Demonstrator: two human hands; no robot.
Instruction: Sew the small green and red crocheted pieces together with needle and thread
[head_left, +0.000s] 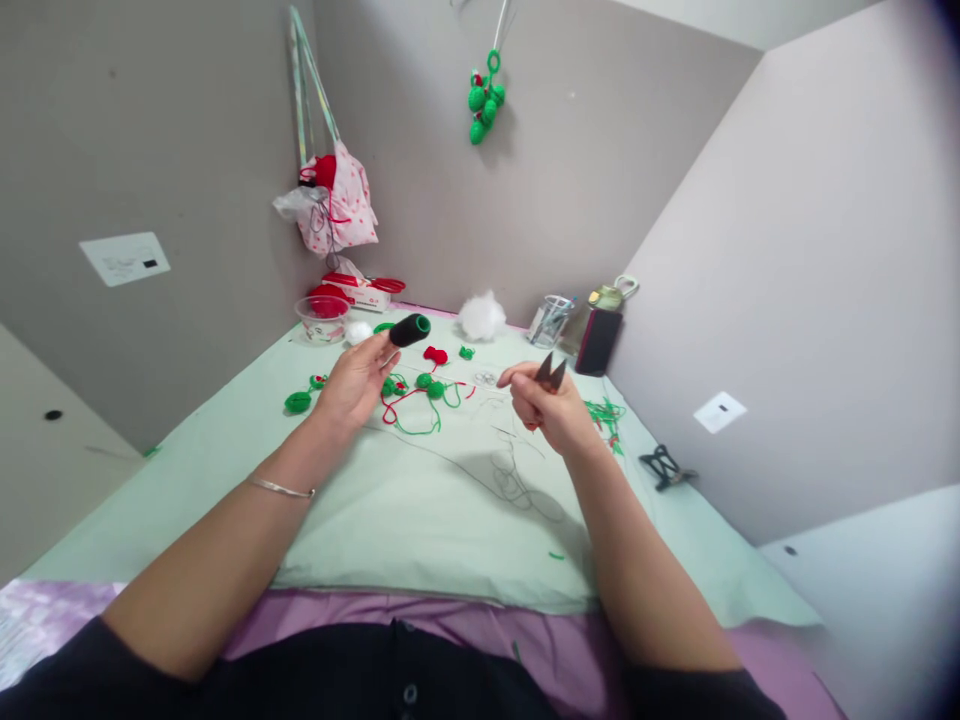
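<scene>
My left hand (352,385) grips a spool of black thread (409,331) whose open green core faces right. In my right hand (553,408) is a pair of thread snips (551,372), its two dark blades pointing up and slightly apart. Loose black thread (517,485) lies in loops across the light green cloth below my right hand. Between the hands are small green crocheted balls (430,386) with red and green yarn tails. A small wound bundle of red yarn (435,355) lies just behind them.
White stuffing (482,316), a clear plastic tub (322,320) and a pen cup (551,320) stand along the back. A phone (599,341) leans at the back right. Green yarn scraps (606,420) and a black claw clip (666,467) lie on the right. A fabric bag (337,200) hangs at the left.
</scene>
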